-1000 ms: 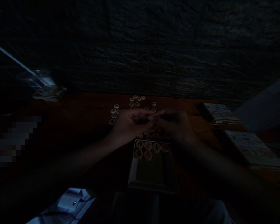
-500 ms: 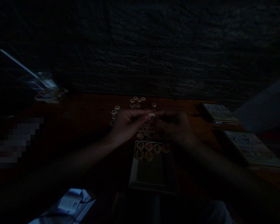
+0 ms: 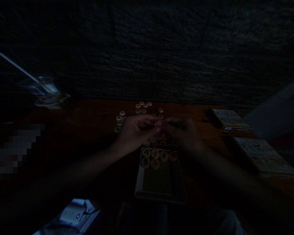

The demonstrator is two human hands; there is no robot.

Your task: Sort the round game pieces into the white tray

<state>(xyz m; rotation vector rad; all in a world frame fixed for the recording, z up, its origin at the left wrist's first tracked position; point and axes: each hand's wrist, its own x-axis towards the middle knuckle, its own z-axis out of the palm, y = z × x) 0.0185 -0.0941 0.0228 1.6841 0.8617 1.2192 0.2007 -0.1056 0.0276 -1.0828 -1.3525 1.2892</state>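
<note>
Close above the table, my left hand [image 3: 132,133] and my right hand [image 3: 186,132] meet at their fingertips, both closed in a pinch. Between them is a Chinese chess piece, now mostly covered by the fingers. Just below the hands lies a shallow open box [image 3: 157,182]. Its far end holds several round wooden pieces with black or red characters, such as a black-marked piece [image 3: 145,162] and a red-marked piece [image 3: 155,163]. More loose pieces [image 3: 153,139] lie beneath and between my hands, partly hidden.
Loose pieces [image 3: 143,111] are scattered toward the stone wall [image 3: 142,65], with others [image 3: 117,129] left of my hand. Two flat printed boxes [image 3: 230,118] lie at the right. A clear cup with a straw [image 3: 47,88] stands at the left back. The scene is very dark.
My fingertips have drawn together around the piece, which showed its pale face before and is now mostly covered. The pieces in the box stay as they were.
</note>
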